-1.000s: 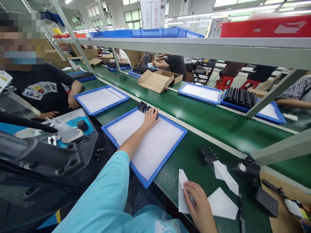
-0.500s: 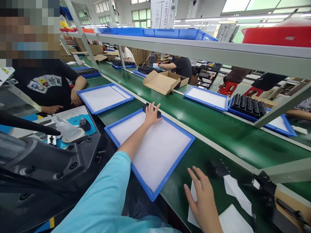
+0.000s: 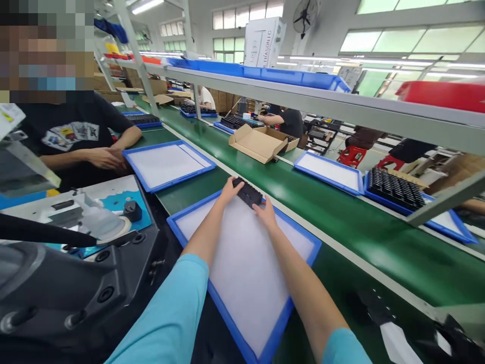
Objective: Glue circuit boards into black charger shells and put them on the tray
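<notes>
A short row of black plastic parts (image 3: 247, 192) lies along the far edge of a blue tray (image 3: 232, 323) lined with a white sheet (image 3: 246, 283). My left hand (image 3: 229, 191) grips the row's left end, fingers curled on it. At the opposite end, my right hand (image 3: 267, 214) closes on the row with thumb and fingers. Both forearms reach across the tray. What exactly the parts are, I cannot make out.
Another white-lined blue tray (image 3: 170, 164) sits farther left on the green belt (image 3: 303, 197), near a co-worker (image 3: 76, 126). An open carton (image 3: 257, 144) is beyond. Black machinery (image 3: 87, 283) stands left; loose black parts (image 3: 373, 306) and white paper (image 3: 397, 344) lie right.
My right hand has moved from the right foreground to the row of black parts beside my left hand. The co-worker's hands have come together. The view has shifted.
</notes>
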`<action>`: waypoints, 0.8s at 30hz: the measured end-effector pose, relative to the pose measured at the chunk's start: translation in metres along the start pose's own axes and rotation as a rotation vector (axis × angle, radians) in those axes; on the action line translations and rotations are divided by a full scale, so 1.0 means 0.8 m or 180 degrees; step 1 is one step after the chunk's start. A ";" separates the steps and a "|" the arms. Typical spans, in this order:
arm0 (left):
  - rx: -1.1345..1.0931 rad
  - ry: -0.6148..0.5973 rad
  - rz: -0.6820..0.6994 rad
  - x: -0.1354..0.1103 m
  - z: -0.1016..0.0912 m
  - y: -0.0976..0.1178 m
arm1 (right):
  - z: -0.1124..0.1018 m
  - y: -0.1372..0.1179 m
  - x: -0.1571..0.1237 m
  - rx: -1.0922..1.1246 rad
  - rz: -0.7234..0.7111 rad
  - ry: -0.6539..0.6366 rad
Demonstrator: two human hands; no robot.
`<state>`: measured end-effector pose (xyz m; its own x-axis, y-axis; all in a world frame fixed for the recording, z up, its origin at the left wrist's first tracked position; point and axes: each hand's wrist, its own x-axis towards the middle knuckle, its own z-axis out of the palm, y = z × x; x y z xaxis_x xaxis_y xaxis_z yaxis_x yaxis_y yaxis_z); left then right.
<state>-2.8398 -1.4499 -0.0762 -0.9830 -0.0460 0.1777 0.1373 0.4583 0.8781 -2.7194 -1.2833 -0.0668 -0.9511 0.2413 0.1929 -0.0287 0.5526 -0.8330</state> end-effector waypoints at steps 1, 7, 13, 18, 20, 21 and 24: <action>0.0015 -0.0005 0.0029 0.000 0.001 -0.001 | 0.015 0.001 0.007 -0.0051 0.0029 0.0079; 0.0126 -0.0056 0.0013 0.002 0.001 -0.001 | 0.039 0.018 0.011 -0.0226 0.0078 0.0108; 0.0167 -0.0110 0.0003 -0.003 -0.002 0.003 | 0.036 0.022 0.016 -0.0244 0.0063 0.0073; 0.0189 -0.0076 -0.0023 -0.004 -0.003 0.006 | 0.037 0.023 0.016 -0.0223 -0.0009 0.0069; 0.0196 -0.0061 -0.0050 -0.004 -0.003 0.007 | 0.037 0.024 0.016 -0.0230 -0.0039 0.0077; 0.0197 -0.0056 -0.0064 -0.004 -0.003 0.007 | 0.037 0.025 0.016 -0.0235 -0.0048 0.0083; 0.0190 -0.0045 -0.0100 -0.004 -0.004 0.008 | 0.038 0.026 0.016 -0.0237 -0.0063 0.0102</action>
<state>-2.8354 -1.4494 -0.0698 -0.9884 -0.0488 0.1438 0.0992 0.5089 0.8551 -2.7417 -1.2929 -0.0973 -0.9402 0.2545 0.2266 -0.0234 0.6151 -0.7881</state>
